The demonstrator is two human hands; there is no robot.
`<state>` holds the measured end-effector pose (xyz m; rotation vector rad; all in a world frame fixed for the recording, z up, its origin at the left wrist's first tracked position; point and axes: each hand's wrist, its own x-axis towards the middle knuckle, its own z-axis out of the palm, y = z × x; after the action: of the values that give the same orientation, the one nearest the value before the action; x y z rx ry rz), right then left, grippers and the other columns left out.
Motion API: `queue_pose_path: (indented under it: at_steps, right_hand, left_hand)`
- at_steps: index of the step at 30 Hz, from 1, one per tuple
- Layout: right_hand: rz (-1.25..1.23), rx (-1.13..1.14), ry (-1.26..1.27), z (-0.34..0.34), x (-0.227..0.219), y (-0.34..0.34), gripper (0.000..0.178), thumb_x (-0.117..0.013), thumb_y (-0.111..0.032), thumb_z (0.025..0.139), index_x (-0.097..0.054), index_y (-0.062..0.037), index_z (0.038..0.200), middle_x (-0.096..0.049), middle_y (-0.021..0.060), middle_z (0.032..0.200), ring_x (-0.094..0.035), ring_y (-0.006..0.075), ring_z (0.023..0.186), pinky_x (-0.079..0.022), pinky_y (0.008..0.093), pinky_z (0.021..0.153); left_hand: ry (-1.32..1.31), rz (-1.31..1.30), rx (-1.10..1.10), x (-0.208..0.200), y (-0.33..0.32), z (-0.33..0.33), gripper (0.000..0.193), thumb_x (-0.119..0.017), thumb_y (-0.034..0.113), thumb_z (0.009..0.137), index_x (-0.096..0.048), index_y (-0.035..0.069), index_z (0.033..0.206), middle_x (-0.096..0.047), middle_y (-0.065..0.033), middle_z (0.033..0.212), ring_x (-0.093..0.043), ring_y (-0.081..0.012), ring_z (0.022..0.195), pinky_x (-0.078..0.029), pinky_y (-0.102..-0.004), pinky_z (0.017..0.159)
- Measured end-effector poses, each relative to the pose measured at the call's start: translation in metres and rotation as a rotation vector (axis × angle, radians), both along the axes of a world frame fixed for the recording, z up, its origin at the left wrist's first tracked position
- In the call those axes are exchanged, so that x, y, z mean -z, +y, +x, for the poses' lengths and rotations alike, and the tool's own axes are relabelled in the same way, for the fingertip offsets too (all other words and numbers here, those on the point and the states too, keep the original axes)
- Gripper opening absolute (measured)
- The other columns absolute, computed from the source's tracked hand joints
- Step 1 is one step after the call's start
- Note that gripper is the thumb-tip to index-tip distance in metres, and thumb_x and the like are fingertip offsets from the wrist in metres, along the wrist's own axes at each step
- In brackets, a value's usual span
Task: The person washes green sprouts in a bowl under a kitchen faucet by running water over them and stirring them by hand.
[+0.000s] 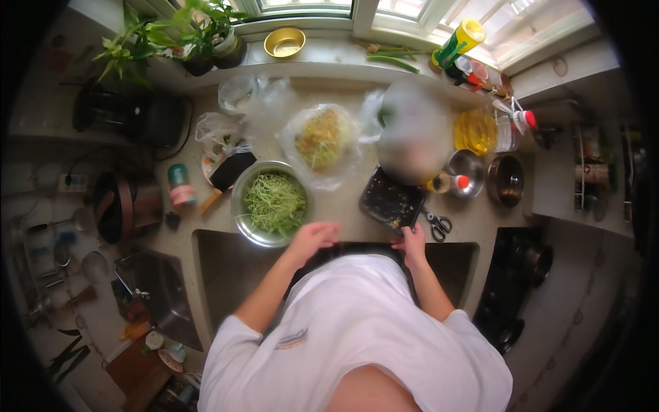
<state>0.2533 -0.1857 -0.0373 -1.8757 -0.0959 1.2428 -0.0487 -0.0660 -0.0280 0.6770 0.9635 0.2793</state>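
A steel bowl [237, 214] full of thin green sprouts [274, 200] stands at the front of the counter, left of centre. Just to the right of its near rim is my left hand [316, 239], fingers loosely stretched and holding nothing I can see. My right hand [412, 244] is at the near corner of a black plastic tray [384, 195], its fingers closed on the edge. Small pale bits are scattered in this tray. Beside it lie dark-handled scissors [439, 225]. Behind the bowl, an opened clear plastic bag [340, 176] holds yellowish-green sprout trimmings [321, 140].
A cleaver [232, 172] and a green-and-pink container [181, 184] are left of the bowl. To the right stand a red-capped bottle [442, 182], an oil jug [475, 132], a steel bowl [465, 165] and a pot [505, 181]. The sink [165, 302] is far left.
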Motion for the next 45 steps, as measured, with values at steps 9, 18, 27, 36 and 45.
queue_pose_path:
  at_steps: [9,18,27,36,45]
  right_hand:
    - [0.0,-0.041,-0.013,-0.005,0.035,0.017,0.042,-0.059,-0.017,0.101,-0.044,-0.0067,0.139,-0.066,0.0135,0.108,-0.07,0.0231,0.074,-0.057,0.031,0.054]
    - [-0.066,-0.123,0.014,0.001,0.025,-0.016,0.059,-0.06,-0.027,0.102,-0.037,-0.0126,0.154,-0.063,0.0137,0.121,-0.069,0.0206,0.086,-0.056,0.0317,0.07]
    - [-0.077,-0.822,-0.175,0.042,0.059,-0.052,0.038,-0.065,-0.019,0.1,-0.06,-0.0064,0.135,-0.07,0.0069,0.101,-0.065,0.0141,0.085,-0.053,0.0289,0.075]
    - [0.085,-1.312,-0.056,-0.044,0.017,0.001,0.038,-0.071,-0.021,0.097,-0.063,-0.0029,0.129,-0.073,0.0093,0.106,-0.068,0.0159,0.094,-0.055,0.031,0.086]
    - [0.249,-1.465,0.315,-0.209,-0.003,0.018,0.038,-0.069,-0.018,0.099,-0.059,-0.0066,0.134,-0.067,0.0031,0.114,-0.063,0.0123,0.101,-0.052,0.0286,0.089]
  left_hand:
    - [1.016,0.58,-0.663,0.075,-0.048,-0.134,0.038,-0.071,0.023,0.093,-0.056,0.006,0.125,-0.056,-0.0135,0.132,-0.058,-0.0241,0.114,-0.053,-0.0398,0.087]
    - [-0.067,-0.322,-0.982,0.099,-0.058,-0.133,0.036,-0.058,0.015,0.098,-0.049,0.001,0.13,-0.06,-0.0178,0.13,-0.065,-0.0362,0.111,-0.061,-0.0516,0.088]
    - [-0.082,-0.193,-1.076,0.08,-0.086,-0.091,0.026,-0.045,0.002,0.097,-0.052,-0.009,0.12,-0.067,-0.0222,0.116,-0.073,-0.038,0.099,-0.066,-0.0505,0.083]
    - [-0.104,-0.156,-1.332,0.024,-0.214,-0.105,0.038,-0.052,0.003,0.093,-0.052,-0.009,0.129,-0.066,-0.0231,0.119,-0.071,-0.0398,0.103,-0.065,-0.0512,0.082]
    - [-0.176,-0.065,-1.667,0.019,-0.331,-0.155,0.043,-0.055,0.005,0.089,-0.052,-0.001,0.131,-0.067,-0.019,0.117,-0.073,-0.0357,0.094,-0.067,-0.0476,0.069]
